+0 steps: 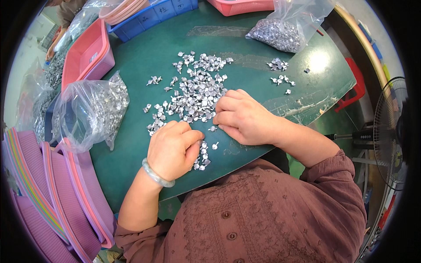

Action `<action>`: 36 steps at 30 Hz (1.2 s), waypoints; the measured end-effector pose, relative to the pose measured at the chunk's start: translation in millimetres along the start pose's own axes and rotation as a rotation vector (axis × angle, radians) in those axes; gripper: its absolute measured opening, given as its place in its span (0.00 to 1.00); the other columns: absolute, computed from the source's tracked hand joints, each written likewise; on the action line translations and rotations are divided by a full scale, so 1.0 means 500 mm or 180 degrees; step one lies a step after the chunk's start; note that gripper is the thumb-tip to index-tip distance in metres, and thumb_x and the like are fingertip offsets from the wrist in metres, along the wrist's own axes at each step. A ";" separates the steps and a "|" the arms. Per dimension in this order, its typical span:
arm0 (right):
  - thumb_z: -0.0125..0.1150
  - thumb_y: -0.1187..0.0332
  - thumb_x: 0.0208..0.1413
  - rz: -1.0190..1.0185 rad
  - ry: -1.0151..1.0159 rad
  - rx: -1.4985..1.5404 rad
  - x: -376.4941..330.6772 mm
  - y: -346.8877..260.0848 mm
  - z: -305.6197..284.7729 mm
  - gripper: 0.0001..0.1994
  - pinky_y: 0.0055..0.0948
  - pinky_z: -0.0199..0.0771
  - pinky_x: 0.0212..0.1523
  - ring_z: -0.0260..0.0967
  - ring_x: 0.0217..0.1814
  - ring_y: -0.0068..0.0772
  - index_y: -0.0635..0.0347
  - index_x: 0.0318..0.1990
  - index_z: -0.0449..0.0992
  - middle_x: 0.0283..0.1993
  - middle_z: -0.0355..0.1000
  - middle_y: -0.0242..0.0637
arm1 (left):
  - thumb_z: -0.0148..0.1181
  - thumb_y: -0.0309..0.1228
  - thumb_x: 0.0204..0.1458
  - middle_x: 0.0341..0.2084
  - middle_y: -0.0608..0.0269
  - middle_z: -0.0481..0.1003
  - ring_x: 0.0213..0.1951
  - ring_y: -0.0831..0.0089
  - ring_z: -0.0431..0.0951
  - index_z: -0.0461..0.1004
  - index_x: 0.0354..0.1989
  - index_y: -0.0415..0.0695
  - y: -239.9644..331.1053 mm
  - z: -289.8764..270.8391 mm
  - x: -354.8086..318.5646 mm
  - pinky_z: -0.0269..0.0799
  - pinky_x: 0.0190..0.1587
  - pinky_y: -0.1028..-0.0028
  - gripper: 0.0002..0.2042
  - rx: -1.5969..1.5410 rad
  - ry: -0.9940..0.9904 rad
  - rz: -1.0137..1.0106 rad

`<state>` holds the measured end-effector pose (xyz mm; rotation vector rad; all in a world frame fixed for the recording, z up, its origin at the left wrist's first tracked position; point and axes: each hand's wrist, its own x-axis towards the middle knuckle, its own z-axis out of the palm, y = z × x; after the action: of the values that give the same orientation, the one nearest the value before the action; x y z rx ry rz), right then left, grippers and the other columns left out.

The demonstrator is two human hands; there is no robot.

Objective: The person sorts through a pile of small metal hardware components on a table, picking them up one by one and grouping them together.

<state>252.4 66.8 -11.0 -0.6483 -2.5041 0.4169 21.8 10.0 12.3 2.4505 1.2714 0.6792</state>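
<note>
Small silver metal parts with round flat heads and short stems lie in a loose heap on the green tabletop. My left hand, with a pale bangle at its wrist, is closed at the heap's near left side, thumb and forefinger pinched together. Whatever sits in that pinch is too small to make out. At the heap's right edge my right hand is curled, its fingertips close together against the parts; what they hold is hidden. Between the hands lie a few single parts, and several more rest beside my left thumb.
Small groups of parts lie to the right. Clear bags of parts stand at the far right and left. Around the green table are a pink basket, a blue crate, purple baskets and a fan. Another person's arm shows far left.
</note>
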 end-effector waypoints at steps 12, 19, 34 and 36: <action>0.66 0.69 0.49 -0.0050 -0.0185 0.0155 0.009 -0.016 0.004 0.04 0.36 0.61 0.45 0.65 0.41 0.36 0.55 0.32 0.78 0.35 0.68 0.31 | 0.61 0.23 0.44 0.22 0.61 0.71 0.28 0.60 0.72 0.79 0.33 0.44 -0.007 -0.006 -0.004 0.69 0.31 0.64 0.06 -0.0070 0.0130 -0.0044; 0.64 0.68 0.50 0.0210 0.0009 -0.0136 0.008 -0.017 0.005 0.03 0.37 0.62 0.45 0.67 0.41 0.37 0.55 0.29 0.78 0.32 0.70 0.32 | 0.60 0.24 0.45 0.23 0.61 0.71 0.29 0.60 0.73 0.79 0.34 0.45 -0.008 -0.006 -0.005 0.70 0.32 0.63 0.07 -0.0029 0.0059 -0.0032; 0.61 0.73 0.45 0.0153 -0.0046 -0.0087 0.003 -0.012 -0.002 0.08 0.37 0.63 0.45 0.66 0.42 0.38 0.54 0.35 0.81 0.34 0.69 0.32 | 0.60 0.23 0.43 0.23 0.62 0.71 0.29 0.59 0.73 0.80 0.34 0.45 -0.013 -0.003 -0.009 0.70 0.32 0.62 0.09 -0.0061 0.0084 -0.0017; 0.61 0.73 0.45 -0.0105 -0.0196 0.0143 0.004 -0.013 -0.007 0.08 0.37 0.62 0.45 0.66 0.42 0.38 0.54 0.35 0.81 0.34 0.69 0.32 | 0.60 0.23 0.43 0.22 0.62 0.70 0.28 0.59 0.72 0.80 0.34 0.46 -0.011 -0.005 -0.011 0.69 0.32 0.62 0.09 -0.0041 -0.0009 0.0023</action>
<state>250.5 62.7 -4.8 -0.5841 -2.5520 0.4864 14.0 8.6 10.6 2.4460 1.2538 0.6834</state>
